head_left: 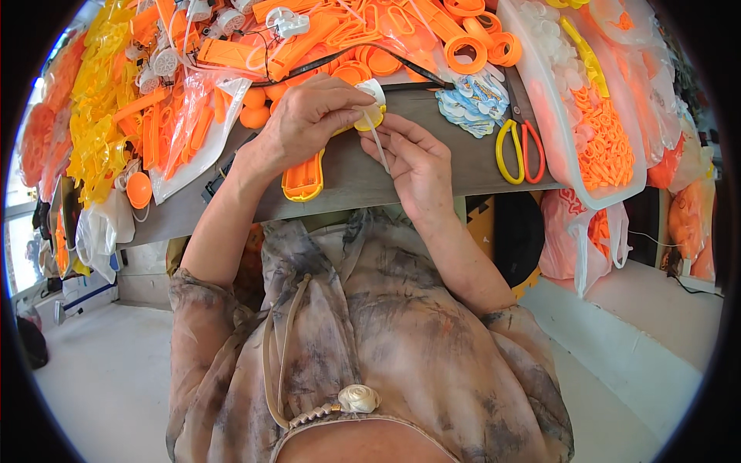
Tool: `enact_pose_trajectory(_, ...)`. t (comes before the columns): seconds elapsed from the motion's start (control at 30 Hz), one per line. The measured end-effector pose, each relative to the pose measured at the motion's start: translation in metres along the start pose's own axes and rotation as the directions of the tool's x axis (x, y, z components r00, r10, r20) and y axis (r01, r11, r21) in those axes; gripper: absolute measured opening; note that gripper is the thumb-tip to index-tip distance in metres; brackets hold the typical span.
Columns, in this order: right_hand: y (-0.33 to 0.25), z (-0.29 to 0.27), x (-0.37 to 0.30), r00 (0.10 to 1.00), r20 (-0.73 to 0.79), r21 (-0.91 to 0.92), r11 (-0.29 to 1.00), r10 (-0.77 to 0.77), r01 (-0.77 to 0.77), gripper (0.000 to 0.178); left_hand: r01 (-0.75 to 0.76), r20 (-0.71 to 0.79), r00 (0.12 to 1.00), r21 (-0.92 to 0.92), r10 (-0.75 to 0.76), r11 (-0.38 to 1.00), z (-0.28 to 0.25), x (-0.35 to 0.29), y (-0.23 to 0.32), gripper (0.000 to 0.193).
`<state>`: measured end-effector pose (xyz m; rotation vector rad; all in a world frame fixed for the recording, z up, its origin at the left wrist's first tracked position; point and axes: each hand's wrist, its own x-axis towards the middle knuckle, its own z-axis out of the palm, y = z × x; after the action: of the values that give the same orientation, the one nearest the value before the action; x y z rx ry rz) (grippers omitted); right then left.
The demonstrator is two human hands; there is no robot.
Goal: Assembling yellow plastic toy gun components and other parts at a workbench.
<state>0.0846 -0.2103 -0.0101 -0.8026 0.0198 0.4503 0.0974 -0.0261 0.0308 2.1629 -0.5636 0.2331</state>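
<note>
Over the near edge of the table, my left hand [312, 116] is closed, thumb and fingers pinching a small yellow and white round piece [373, 116]. A thin translucent white strip [377, 145] hangs from that piece. My right hand [419, 160] is closed at the piece's right side, its fingertips against the strip and the yellow rim. Below my left hand shows an orange and yellow plastic handle [303, 179], its upper part hidden by the hand. Whether the handle joins the round piece I cannot tell.
Orange plastic parts [309, 46] and white motor-like pieces [164, 62] heap along the back. A black cord [340, 55] crosses them. To the right lie blue printed stickers [472, 104], scissors with yellow and red handles [522, 150], and a translucent bin [571, 174] of small orange parts.
</note>
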Motion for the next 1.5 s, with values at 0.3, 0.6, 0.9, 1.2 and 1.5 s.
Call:
enact_pose_trajectory(0.3,0.008,0.005,-0.008,0.997,0.038,-0.024,0.998,-0.065,0.065,0.032,-0.15,0.023,0.989,0.15,0.148,0.977,0.003,0.0,-0.002,0.022)
enact_pose_trajectory(0.6,0.015,0.006,-0.007,0.993,0.063,0.01,0.995,-0.101,0.101,0.035,-0.07,-0.048,0.996,0.076,0.074,0.995,0.007,-0.005,-0.003,0.018)
enact_pose_trajectory(0.9,0.016,0.009,-0.007,0.985,0.103,-0.049,0.989,-0.137,0.142,0.042,-0.085,-0.079,0.993,0.091,0.093,0.992,0.004,-0.001,-0.005,0.014)
enact_pose_trajectory(1.2,0.016,0.007,-0.008,0.99,0.121,-0.014,0.997,-0.072,0.074,0.046,-0.133,-0.082,0.986,0.106,0.142,0.985,0.006,-0.002,-0.008,0.014)
enact_pose_trajectory(1.5,0.016,0.008,-0.009,0.983,0.154,-0.021,0.994,-0.1,0.105,0.047,-0.068,-0.071,0.995,0.068,0.073,0.995,0.007,-0.005,-0.005,0.016)
